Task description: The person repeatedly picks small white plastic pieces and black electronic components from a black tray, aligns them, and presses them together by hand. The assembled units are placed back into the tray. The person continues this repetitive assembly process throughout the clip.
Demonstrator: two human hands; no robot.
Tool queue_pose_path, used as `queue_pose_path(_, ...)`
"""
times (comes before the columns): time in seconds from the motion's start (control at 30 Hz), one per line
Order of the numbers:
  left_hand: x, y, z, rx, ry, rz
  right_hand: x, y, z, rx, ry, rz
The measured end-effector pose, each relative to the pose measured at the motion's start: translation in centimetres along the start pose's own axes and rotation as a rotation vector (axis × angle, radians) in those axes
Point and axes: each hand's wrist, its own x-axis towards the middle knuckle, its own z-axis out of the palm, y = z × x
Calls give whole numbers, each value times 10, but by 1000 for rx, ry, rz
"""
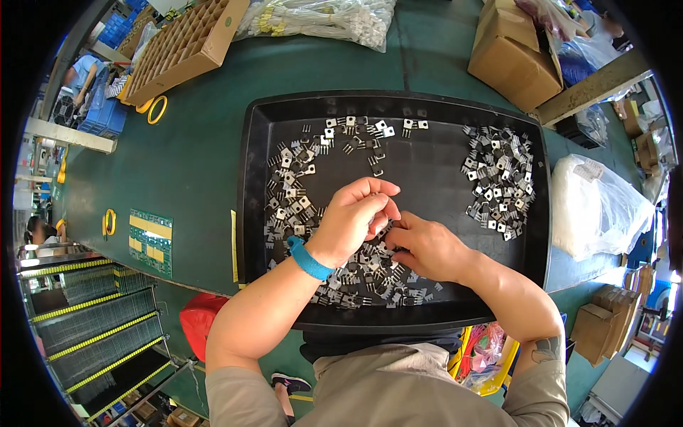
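Observation:
A large black tray [427, 167] lies in front of me with many loose three-legged transistors, black with silver metal tabs. One heap of transistors [500, 181] sits on the tray's right side; others spread along its left side and near edge. My left hand [356, 219], with a blue wristband [309, 259], is over the tray's middle, fingers curled and thumb against them. Beside it my right hand [425, 245] reaches down to the near transistors, fingers bent in a pinch. The fingers hide whatever either hand holds.
On the green table a circuit board [151, 240] with yellow tape lies left. A divided carton [181, 53] and a bag of white connectors [320, 20] stand at the back. An open cardboard box [516, 53] and a plastic bag [597, 206] are right; a wire rack [96, 331] stands lower left.

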Motion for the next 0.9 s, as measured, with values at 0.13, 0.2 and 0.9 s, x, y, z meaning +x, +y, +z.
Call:
queue_pose_path(0.13,1,-5,-3,149,-12,-1,0,5,-14,176,59,35)
queue_pose_path(0.2,0,-4,-4,208,-35,-56,-1,-4,-28,286,149,131)
queue_pose_path(0.9,-1,-8,4,-18,-83,36,-9,-14,-36,703,494,347)
